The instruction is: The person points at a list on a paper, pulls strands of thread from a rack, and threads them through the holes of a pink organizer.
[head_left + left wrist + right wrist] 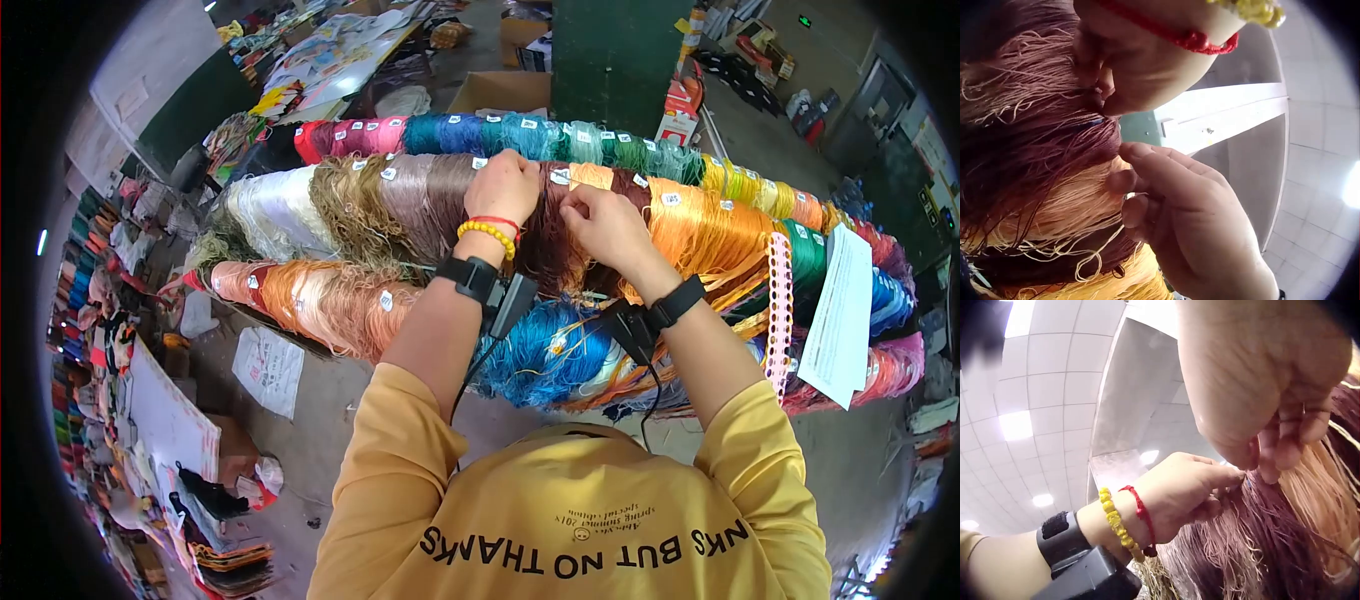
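Observation:
Hanks of coloured thread hang in rows over long bars in front of the person. My left hand (503,190) is at the top of the middle row and pinches a dark burgundy thread hank (1041,147) between thumb and curled fingers. Close to its right, my right hand (607,225) has its thumb and forefinger together at the upper edge of the same burgundy thread, as the left wrist view shows. Peach thread (1319,506) hangs beside the burgundy, under the right hand. Small white paper tags (560,176) sit along the top of the row.
Behind runs a row of teal and blue hanks (455,135); nearer the body hang peach hanks (330,305) and a bright blue bundle (550,350). White paper sheets (838,315) and a pink perforated strip (778,310) hang at the right. A cardboard box (500,92) stands behind.

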Demonstrator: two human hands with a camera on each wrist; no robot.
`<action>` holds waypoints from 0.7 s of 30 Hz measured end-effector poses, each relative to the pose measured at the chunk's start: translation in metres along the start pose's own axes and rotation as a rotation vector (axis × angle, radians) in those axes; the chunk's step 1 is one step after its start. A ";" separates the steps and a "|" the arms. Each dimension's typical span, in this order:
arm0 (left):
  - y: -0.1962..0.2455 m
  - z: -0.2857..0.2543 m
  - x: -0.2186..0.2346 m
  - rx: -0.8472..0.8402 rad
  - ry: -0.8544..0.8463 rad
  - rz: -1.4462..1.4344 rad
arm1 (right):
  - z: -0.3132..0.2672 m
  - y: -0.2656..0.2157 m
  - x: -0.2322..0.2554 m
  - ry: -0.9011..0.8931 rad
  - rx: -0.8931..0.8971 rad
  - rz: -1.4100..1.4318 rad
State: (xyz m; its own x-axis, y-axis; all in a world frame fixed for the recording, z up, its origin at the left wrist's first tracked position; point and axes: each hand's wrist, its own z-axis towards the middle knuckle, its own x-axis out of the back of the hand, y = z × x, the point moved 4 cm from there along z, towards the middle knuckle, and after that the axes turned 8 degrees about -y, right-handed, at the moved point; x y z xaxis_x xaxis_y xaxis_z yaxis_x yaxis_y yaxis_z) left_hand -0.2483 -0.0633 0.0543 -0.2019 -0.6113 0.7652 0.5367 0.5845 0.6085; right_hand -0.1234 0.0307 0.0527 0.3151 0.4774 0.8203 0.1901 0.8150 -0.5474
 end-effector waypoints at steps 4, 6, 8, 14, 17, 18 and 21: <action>0.002 0.020 0.000 -0.022 -0.102 0.067 | 0.001 -0.001 0.002 0.011 0.032 -0.005; 0.000 0.032 -0.004 -0.044 -0.100 0.084 | 0.002 -0.002 0.004 0.006 0.040 0.006; -0.009 0.043 -0.005 -0.085 -0.170 -0.043 | 0.002 -0.002 0.008 -0.002 0.030 0.022; -0.008 0.030 0.011 0.115 -0.497 -0.593 | 0.005 0.001 0.008 0.030 0.016 0.051; -0.010 0.027 0.008 0.163 -0.532 -0.790 | 0.005 0.000 0.006 -0.005 0.029 0.090; -0.010 0.025 0.008 0.185 -0.537 -0.847 | 0.006 -0.001 0.006 -0.001 0.031 0.095; -0.009 0.017 0.010 0.266 -0.539 -0.927 | 0.007 -0.003 0.003 0.000 0.037 0.121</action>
State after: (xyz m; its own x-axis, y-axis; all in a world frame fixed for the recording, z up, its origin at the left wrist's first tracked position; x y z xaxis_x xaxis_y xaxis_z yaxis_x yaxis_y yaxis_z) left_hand -0.2691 -0.0654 0.0599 -0.8001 -0.5969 -0.0592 -0.1878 0.1555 0.9698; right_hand -0.1299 0.0324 0.0579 0.3340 0.5730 0.7484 0.1164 0.7629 -0.6360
